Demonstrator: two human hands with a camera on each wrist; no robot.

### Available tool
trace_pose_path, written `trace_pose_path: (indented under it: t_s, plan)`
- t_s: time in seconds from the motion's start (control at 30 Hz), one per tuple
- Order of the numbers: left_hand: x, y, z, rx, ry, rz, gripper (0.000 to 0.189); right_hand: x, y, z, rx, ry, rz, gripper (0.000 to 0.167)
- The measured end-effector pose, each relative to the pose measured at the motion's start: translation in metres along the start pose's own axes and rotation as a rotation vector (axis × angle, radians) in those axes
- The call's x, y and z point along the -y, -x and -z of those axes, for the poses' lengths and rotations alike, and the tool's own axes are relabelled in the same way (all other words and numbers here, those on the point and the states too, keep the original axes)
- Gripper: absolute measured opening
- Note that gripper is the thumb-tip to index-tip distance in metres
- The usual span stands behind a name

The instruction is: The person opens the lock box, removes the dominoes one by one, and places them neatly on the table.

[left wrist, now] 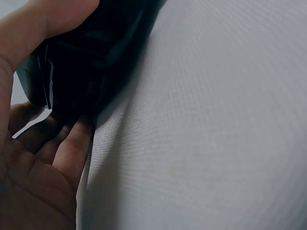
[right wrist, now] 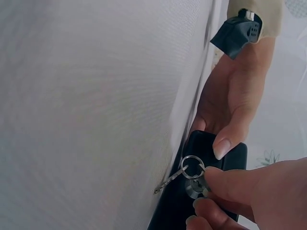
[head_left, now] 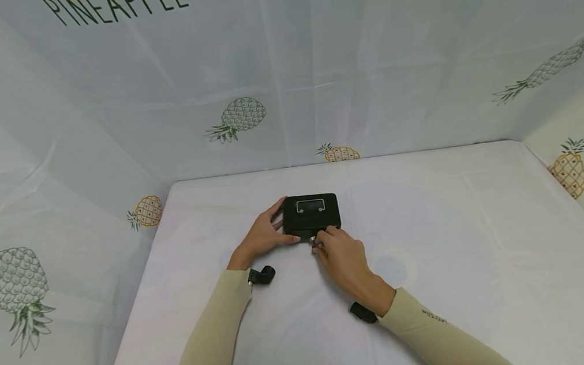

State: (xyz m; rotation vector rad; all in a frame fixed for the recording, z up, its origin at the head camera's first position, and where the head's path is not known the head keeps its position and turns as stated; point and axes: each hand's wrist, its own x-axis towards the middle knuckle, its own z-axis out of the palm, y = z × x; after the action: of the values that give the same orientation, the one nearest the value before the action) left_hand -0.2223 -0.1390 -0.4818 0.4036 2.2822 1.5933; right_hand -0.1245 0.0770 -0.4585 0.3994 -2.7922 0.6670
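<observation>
A small black cash box (head_left: 300,221) with a silver-edged handle on its lid lies on the white-covered table, lid down. At its left side my left hand (head_left: 261,235) holds it, thumb at the front corner and fingers along the side. My right hand (head_left: 347,260) is at the box's front, pinching a key at the round silver lock (right wrist: 191,189). The key's head is mostly hidden by the thumb and fingers in the right wrist view. From it hangs a metal ring (right wrist: 182,167) with a second key (right wrist: 168,183).
White cloth with printed pineapples (head_left: 243,114) hangs behind the table and along both sides. The table cover (head_left: 432,240) stretches out to the right of the box. A black wrist camera (head_left: 262,275) sits by the left cuff, another (head_left: 363,313) by the right.
</observation>
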Motion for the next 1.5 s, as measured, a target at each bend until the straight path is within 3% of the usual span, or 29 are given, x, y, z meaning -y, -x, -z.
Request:
trace_pose_path:
  t_s: [0.8,1.2,1.33,1.5]
  plan:
    - [0.002,0.002,-0.002,-0.001,-0.022,-0.006,0.114,0.0,0.002,0.0,0.05,0.049,-0.008,0.009]
    - [0.002,0.002,-0.001,0.009,0.014,0.001,0.116,-0.001,0.003,0.002,0.095,0.03,-0.008,0.007]
    - [0.003,0.002,-0.001,0.016,0.014,-0.004,0.116,-0.005,0.004,0.007,0.032,-0.009,0.038,0.009]
    - [0.003,0.003,-0.001,0.02,0.032,-0.01,0.115,-0.017,-0.001,0.016,-0.117,-0.068,0.182,0.019]
